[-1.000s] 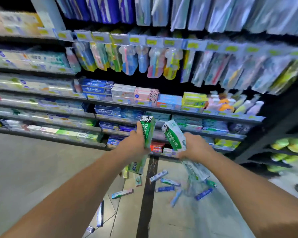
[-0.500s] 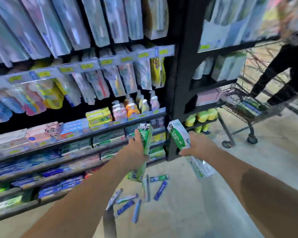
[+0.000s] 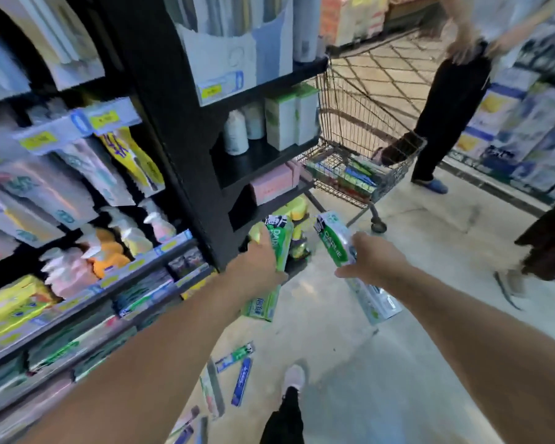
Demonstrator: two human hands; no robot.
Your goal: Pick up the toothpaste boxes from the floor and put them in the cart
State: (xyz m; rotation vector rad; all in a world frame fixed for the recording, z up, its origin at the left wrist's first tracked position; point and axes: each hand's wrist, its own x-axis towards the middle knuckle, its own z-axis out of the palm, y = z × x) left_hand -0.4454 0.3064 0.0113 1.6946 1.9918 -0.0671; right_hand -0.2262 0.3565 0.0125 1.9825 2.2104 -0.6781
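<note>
My left grip (image 3: 257, 267) and right grip (image 3: 370, 261) each clutch a toothpaste box (image 3: 277, 248); open floor (image 3: 398, 315) leads to the cart (image 3: 362, 168).

Bright, motion-blurred, wide-angle edge warp

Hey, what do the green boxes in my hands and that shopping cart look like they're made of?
The green box in the left hand looks like printed cardboard with a glossy coat: flat faces, crisp edges. The box in the right hand looks the same, perhaps foil-finished or film-wrapped, since it shines silvery. The cart looks like dark metal wire, judging by its thin open grid.
</note>
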